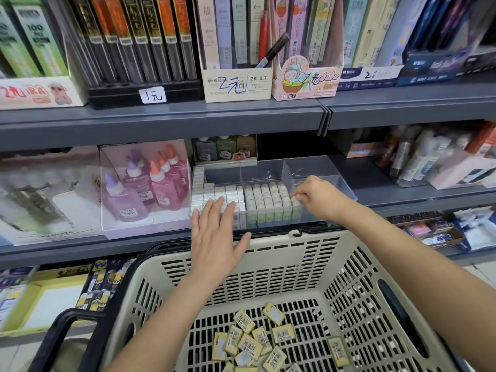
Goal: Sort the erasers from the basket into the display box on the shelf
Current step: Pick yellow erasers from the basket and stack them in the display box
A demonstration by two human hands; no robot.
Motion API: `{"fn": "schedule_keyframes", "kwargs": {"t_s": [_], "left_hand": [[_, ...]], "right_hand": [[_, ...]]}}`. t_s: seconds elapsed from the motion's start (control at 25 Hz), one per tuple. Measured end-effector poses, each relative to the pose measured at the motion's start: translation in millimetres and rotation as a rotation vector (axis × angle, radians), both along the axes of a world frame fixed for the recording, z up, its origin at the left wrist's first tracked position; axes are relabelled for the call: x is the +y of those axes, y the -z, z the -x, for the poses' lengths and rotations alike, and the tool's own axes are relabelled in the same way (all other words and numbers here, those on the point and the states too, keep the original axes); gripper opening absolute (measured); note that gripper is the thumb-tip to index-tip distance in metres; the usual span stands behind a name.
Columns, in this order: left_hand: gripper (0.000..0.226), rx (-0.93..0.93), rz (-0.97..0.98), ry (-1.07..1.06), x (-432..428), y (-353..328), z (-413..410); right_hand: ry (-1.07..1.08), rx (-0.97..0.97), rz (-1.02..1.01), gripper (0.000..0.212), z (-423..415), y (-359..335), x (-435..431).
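Note:
A clear plastic display box stands on the middle shelf, with rows of white erasers on its left and green-banded erasers in its middle. My left hand lies flat and open over the front of the white rows. At the right end of the green rows, my right hand pinches one eraser into place. Below, a beige basket holds several yellow-wrapped erasers loose on its bottom.
A box of pink and purple glue bottles stands left of the display box. Pencil-lead boxes fill the shelf above. The grey shelf edge overhangs the display box. The basket's black handle sits at lower left.

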State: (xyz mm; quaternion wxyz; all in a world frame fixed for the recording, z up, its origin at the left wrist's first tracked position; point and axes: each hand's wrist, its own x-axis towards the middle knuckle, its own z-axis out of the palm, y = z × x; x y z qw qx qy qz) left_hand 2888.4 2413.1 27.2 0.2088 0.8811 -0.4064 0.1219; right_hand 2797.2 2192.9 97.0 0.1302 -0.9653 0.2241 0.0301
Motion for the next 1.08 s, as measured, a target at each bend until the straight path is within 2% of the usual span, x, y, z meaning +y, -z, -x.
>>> {"fn": "schedule_keyframes", "kwargs": {"t_s": [0.08, 0.24, 0.32, 0.4, 0.56, 0.64, 0.76, 0.88, 1.08], "left_hand": [[0.063, 0.03, 0.027, 0.018, 1.8, -1.8, 1.1], [0.047, 0.103, 0.192, 0.099, 20.0, -1.2, 22.9], [0.039, 0.141, 0.235, 0.165, 27.7, 3.5, 39.3], [0.034, 0.182, 0.189, 0.222, 30.8, 11.0, 50.2], [0.021, 0.299, 0.073, 0.275, 27.8, 38.2, 51.4], [0.02, 0.383, -0.009, 0.268, 28.5, 59.9, 52.2], [0.024, 0.553, -0.224, 0.253, 32.5, 92.5, 55.8], [0.027, 0.68, -0.388, 0.258, 34.9, 112.8, 57.5], [0.028, 0.755, -0.407, 0.268, 29.5, 119.7, 59.4]], "right_hand": [[0.017, -0.071, -0.012, 0.031, 3.9, -6.0, 4.1], [0.087, -0.425, -0.085, 0.026, 35.5, -9.7, 31.7], [0.058, -0.469, -0.176, 0.021, 57.2, -0.1, 51.8], [-0.011, -0.347, -0.259, 0.018, 71.5, 23.0, 69.9], [-0.17, 0.099, -0.347, 0.021, 76.8, 86.2, 94.6], [-0.216, 0.293, -0.296, 0.022, 74.9, 119.2, 100.4], [-0.181, 0.484, -0.166, 0.023, 78.1, 159.7, 100.8], [-0.158, 0.563, -0.082, 0.029, 91.6, 185.2, 103.0], [-0.2, 0.481, -0.02, 0.033, 104.0, 205.7, 106.8]]}}
